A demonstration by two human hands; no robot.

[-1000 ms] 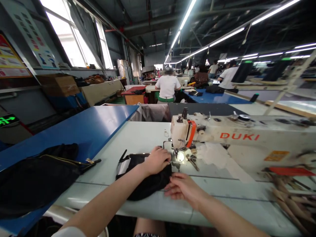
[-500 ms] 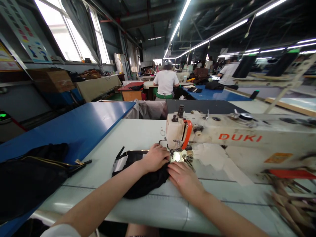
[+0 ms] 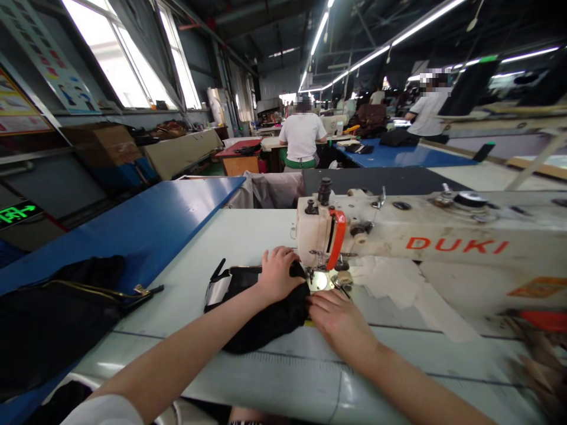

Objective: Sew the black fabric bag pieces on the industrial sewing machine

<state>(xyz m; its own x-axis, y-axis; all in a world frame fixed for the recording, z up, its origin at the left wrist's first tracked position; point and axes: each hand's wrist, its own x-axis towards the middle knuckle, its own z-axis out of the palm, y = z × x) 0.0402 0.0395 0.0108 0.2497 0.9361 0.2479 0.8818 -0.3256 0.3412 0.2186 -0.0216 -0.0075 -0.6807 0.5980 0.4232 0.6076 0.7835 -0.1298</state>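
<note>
A black fabric pouch (image 3: 266, 324) with a gold zipper along its far edge and a pale label at its left end lies on the sewing machine's bed. My left hand (image 3: 279, 274) is on its upper right part, the thumb apart from the curled fingers with black cloth between them. At the pouch's right edge, my right hand (image 3: 339, 319) has its fingers close together on the cloth; the fingertips' exact hold is partly hidden. Both hands are just left of and in front of the lit needle area (image 3: 319, 280) of the white sewing machine (image 3: 381, 230).
A larger black zippered bag piece (image 3: 57, 324) lies to the left, over the blue table (image 3: 177, 203). White sheet material (image 3: 398, 283) lies under the machine arm. A person in a white shirt (image 3: 303, 134) sits ahead, and another person (image 3: 427, 112) is at the right.
My left thumb has spread away from its fingers, showing more black cloth between them. My right hand has shifted slightly right and nearer to me. The camera view has turned a little.
</note>
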